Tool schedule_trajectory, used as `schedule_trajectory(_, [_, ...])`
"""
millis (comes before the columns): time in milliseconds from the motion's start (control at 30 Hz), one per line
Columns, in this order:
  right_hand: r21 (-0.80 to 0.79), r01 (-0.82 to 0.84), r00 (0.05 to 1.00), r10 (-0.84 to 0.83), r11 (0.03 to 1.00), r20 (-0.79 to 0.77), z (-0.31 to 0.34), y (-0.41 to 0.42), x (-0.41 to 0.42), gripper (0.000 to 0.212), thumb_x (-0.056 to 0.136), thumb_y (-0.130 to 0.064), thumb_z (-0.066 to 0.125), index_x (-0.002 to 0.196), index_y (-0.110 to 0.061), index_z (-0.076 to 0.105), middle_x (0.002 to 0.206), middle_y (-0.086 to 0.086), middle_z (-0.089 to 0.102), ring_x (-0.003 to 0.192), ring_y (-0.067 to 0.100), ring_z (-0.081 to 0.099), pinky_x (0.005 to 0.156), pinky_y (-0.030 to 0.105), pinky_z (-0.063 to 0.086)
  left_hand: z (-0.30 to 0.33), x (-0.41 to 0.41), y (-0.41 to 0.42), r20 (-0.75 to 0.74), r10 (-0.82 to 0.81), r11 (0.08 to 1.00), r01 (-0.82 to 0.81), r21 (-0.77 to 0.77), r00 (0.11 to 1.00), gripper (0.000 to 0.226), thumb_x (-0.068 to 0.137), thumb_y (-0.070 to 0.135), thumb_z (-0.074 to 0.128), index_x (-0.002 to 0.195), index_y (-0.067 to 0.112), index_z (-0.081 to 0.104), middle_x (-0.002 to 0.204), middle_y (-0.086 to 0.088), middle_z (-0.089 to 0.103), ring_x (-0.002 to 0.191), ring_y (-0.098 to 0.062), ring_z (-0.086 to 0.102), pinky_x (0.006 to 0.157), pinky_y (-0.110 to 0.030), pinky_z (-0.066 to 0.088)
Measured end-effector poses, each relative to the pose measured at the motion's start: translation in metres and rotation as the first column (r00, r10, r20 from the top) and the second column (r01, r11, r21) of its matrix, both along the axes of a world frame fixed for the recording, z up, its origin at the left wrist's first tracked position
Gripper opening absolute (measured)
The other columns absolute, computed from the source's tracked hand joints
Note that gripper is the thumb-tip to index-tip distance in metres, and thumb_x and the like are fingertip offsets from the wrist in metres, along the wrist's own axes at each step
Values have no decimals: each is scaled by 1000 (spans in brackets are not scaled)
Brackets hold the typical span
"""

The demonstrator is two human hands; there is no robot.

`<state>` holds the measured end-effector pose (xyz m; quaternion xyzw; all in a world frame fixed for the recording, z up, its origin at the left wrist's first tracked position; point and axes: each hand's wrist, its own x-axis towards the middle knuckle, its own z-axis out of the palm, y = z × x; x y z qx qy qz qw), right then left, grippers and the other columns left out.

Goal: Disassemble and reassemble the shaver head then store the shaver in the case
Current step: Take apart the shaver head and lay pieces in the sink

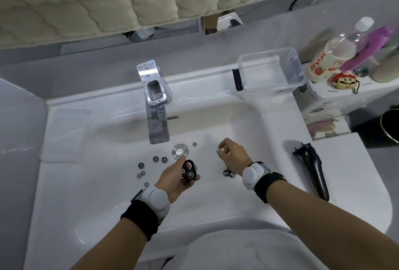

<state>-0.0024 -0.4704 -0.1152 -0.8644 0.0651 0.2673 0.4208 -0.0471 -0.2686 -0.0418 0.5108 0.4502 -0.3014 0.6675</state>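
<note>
A black three-ring shaver head frame (190,169) is held in the curled fingers of the left hand (176,178), just below the basin's drain plug (179,151). The right hand (234,155), right of the drain, has loosely curled fingers; whether it pinches anything is unclear. Left of the drain lie three round foil caps (155,159) and three toothed cutters (140,174); a fourth cutter (195,144) lies right of it. The shaver body (311,167) rests on the sink's (86,183) right rim.

Red lettering on bottle (326,62), illegible.
</note>
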Motion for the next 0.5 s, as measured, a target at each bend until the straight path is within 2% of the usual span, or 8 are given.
schedule_trajectory(133, [114,-1,1000,0,994,11,27,5,-18,10,91,-31,61,97,-24,59,86,0,65,66,20,63,53,24,47,-1,-4,-2,33,16,1000,-16,-18,999,36,96,41,53,77,10,54,82,-9,65,66,-28,71,52,-24,53])
schedule_trajectory(267, [183,-101,992,85,978,93,51,11,-33,10,89,-34,66,98,-29,62,84,-9,64,61,3,56,60,18,47,-2,-7,-3,61,6,999,-3,-40,998,39,96,45,53,77,11,55,85,-10,66,69,-28,72,57,-25,55])
schedule_trajectory(400, [106,-276,945,250,955,208,68,19,-44,21,90,-33,67,110,-26,66,95,-9,63,77,13,62,74,26,52,1,-10,-6,84,-11,999,15,-49,996,39,96,45,51,77,11,55,83,-9,66,71,-28,70,61,-27,54])
schedule_trajectory(500, [45,-359,908,337,932,250,71,23,-48,26,90,-34,68,114,-25,66,100,-4,62,76,17,62,75,30,52,3,-10,-11,94,-22,997,29,-70,995,40,97,42,51,71,11,54,79,-9,61,64,-23,61,66,-29,55])
